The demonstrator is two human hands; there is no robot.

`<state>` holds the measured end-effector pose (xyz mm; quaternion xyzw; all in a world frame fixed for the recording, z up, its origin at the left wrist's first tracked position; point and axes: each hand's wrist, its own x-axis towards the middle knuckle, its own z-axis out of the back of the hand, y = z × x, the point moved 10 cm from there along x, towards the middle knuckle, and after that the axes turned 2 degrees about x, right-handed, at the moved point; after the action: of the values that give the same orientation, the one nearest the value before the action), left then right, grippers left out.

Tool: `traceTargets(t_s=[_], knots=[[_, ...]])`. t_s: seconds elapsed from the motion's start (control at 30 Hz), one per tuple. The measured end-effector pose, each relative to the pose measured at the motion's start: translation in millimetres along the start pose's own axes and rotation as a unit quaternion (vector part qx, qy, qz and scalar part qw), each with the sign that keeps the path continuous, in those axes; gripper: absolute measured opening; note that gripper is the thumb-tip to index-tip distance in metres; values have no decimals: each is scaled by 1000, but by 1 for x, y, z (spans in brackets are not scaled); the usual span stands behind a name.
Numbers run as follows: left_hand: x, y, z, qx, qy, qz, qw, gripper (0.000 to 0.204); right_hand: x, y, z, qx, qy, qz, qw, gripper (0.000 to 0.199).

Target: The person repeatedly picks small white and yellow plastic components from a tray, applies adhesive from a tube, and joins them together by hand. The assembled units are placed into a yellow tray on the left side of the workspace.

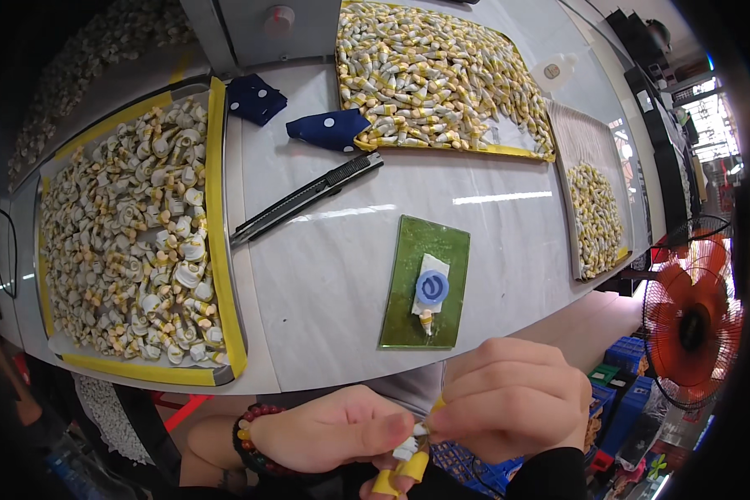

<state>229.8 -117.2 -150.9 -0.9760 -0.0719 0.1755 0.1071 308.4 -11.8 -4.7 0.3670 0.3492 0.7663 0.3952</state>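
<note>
At the table's near edge my left hand (329,429), with a beaded bracelet at the wrist, pinches a small white piece (406,451) between thumb and fingers. Yellow finger covers (412,468) sit on some fingertips. My right hand (512,400) closes on the same small piece from the right, its fingertips touching it. The piece's exact shape is partly hidden by the fingers. Beyond the hands a green glass plate (404,296) lies on the table. On it are a white block (432,262), a blue ring-like disc (432,287) and a small white-and-yellow figure part (427,322).
A yellow-edged tray (237,317) of small white-and-yellow parts stands left. Another full tray (508,152) is at the back, a partly filled one (575,125) right. A black utility knife (308,197) and dotted blue cloths (329,130) lie between. An orange fan (692,325) stands right.
</note>
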Motion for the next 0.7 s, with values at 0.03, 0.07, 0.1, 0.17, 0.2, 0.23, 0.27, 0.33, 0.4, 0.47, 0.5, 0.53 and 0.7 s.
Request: traceTargets(t_s=[0.03,0.07,0.1,0.17,0.2,0.23,0.27,0.33,0.4,0.47,0.5,0.53,0.7], knots=[[0,0,-2,-6,-3,2,1000,57,0,0,0,-5,0,-2,1000,22],[0,-1,-3,-12,-5,5,1000,56,0,0,0,-10,-1,-5,1000,23],[1,-3,-6,-17,3,0,1000,56,0,-1,0,-8,1,-7,1000,23],[4,-8,-12,-27,18,-9,999,55,0,-2,-1,-5,4,-12,1000,24],[8,-17,-21,-53,35,-32,997,48,0,-3,-1,-4,5,-14,1000,24],[14,-28,-33,-78,53,-54,994,41,0,-4,-1,-4,5,-17,1000,25],[16,-36,-40,-103,71,-76,989,35,-1,-4,0,-4,5,-20,1000,25],[16,-36,-38,-38,69,-94,992,44,0,-6,-2,1,10,-21,1000,25],[17,-32,-39,0,91,-73,993,48,0,-6,-2,3,11,-21,1000,25],[18,-26,-45,10,138,-12,990,46,-2,-5,-2,3,9,-19,1000,25],[18,-30,-42,2,111,-35,993,46,-1,-5,-2,3,8,-22,1000,25],[17,-33,-41,-5,83,-59,995,47,-1,-5,-2,2,7,-24,1000,24],[15,-36,-36,-19,43,-89,995,48,0,-7,-3,-2,10,-34,999,24]])
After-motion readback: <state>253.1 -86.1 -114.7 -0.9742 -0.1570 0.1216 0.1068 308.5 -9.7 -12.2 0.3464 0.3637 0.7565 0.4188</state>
